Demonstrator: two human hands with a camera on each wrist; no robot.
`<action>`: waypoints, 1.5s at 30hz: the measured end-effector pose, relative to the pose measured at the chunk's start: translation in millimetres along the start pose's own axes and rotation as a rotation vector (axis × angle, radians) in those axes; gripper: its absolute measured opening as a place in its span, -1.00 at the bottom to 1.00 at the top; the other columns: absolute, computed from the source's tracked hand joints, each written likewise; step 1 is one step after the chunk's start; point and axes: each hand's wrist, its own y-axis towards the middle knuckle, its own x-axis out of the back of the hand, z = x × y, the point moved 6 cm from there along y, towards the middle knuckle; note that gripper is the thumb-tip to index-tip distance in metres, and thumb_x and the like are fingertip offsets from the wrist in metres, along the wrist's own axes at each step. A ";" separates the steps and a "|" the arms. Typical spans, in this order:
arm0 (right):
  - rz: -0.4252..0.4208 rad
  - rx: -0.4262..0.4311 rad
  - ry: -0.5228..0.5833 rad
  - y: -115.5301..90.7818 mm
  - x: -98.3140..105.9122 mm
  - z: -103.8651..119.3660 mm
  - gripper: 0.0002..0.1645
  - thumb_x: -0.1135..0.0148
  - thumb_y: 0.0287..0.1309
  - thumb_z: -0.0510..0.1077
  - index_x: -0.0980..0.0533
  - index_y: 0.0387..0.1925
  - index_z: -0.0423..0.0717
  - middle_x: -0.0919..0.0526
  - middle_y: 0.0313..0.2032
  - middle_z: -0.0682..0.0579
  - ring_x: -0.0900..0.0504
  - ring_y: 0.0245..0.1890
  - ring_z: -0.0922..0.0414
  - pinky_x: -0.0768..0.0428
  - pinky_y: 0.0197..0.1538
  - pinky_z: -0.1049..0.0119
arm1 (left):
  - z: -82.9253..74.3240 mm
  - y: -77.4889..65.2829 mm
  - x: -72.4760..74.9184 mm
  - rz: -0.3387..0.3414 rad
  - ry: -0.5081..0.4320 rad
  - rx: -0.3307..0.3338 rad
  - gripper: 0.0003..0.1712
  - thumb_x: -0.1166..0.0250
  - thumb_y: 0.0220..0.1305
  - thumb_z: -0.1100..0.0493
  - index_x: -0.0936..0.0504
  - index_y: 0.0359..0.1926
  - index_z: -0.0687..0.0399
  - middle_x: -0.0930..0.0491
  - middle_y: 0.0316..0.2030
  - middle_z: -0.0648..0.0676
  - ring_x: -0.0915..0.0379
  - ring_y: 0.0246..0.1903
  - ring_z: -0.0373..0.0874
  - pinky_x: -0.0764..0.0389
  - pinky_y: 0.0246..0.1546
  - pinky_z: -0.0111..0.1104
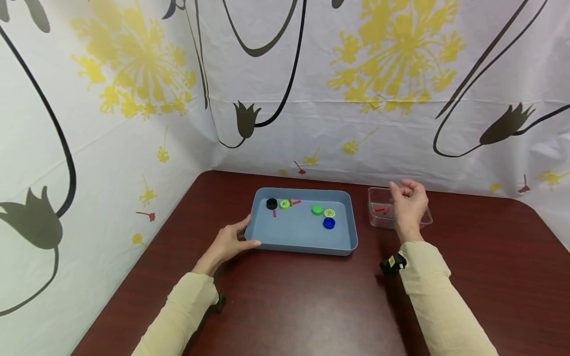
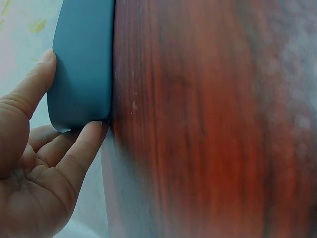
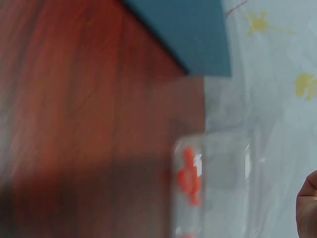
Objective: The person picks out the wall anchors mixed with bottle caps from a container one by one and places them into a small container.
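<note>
My left hand (image 1: 228, 242) holds the near left corner of a shallow blue-grey tray (image 1: 298, 242), thumb on one wall and fingers on the other. In the left wrist view its fingertips (image 2: 94, 130) press at the tray's corner. In the tray lie several bottle caps, among them a black cap (image 1: 271, 203), a bright green cap (image 1: 317, 210) and a blue cap (image 1: 329, 223), plus a few short red sticks (image 1: 274, 213). My right hand (image 1: 409, 207) hovers over a clear plastic box (image 1: 375, 194), fingers loosely bent, thumb apart from them. More red sticks (image 3: 189, 176) are inside the box.
Both containers stand on a dark red-brown wooden table (image 1: 285, 296), the box to the right of the tray. A white cloth (image 1: 285, 148) with yellow flowers hangs behind the table and along its left side. Each wrist wears a small black device (image 1: 394, 264).
</note>
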 end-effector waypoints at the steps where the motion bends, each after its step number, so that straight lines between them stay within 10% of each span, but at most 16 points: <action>1: 0.011 0.003 0.036 -1.2 -4.9 5.1 -0.61 -0.30 0.12 -0.14 -0.45 -0.09 -0.29 -0.43 -0.69 0.39 -0.40 -0.75 0.48 -0.31 -0.54 0.66 | -0.1 -0.2 0.2 0.001 0.002 0.000 0.05 -0.42 0.03 -0.04 -0.04 0.45 -0.04 -0.24 0.34 0.23 -0.42 0.16 0.07 -0.51 0.05 -0.17; 12: 0.258 0.015 0.214 -27.7 -80.0 61.3 -0.61 -0.25 0.14 -0.28 -0.41 -0.04 -0.42 -0.43 -0.62 0.18 -0.40 -0.74 0.38 -0.43 -0.58 0.54 | -0.2 0.5 1.6 -0.009 0.011 -0.004 0.05 -0.43 0.02 -0.04 -0.06 0.44 0.01 -0.26 0.32 0.24 -0.44 0.14 0.08 -0.52 0.04 -0.16; 32: 0.673 0.089 -0.079 -91.6 -188.6 47.0 -0.67 -0.30 0.13 -0.17 -0.50 -0.12 -0.30 -0.46 -0.57 0.05 -0.36 -0.64 0.26 -0.39 -0.49 0.42 | 0.2 3.5 2.8 -0.019 0.022 -0.013 0.01 -0.43 0.04 0.01 -0.09 0.43 0.02 -0.32 0.28 0.24 -0.46 0.12 0.05 -0.52 0.04 -0.18; 45: 0.919 0.022 -0.224 -124.5 -219.5 24.8 -0.69 -0.28 0.15 -0.20 -0.51 -0.11 -0.30 -0.49 -0.61 0.01 -0.41 -0.67 0.23 -0.41 -0.52 0.40 | -0.2 4.1 3.2 -0.018 0.000 -0.018 0.00 -0.44 0.04 0.03 -0.09 0.42 0.04 -0.30 0.30 0.22 -0.45 0.13 0.04 -0.52 0.04 -0.18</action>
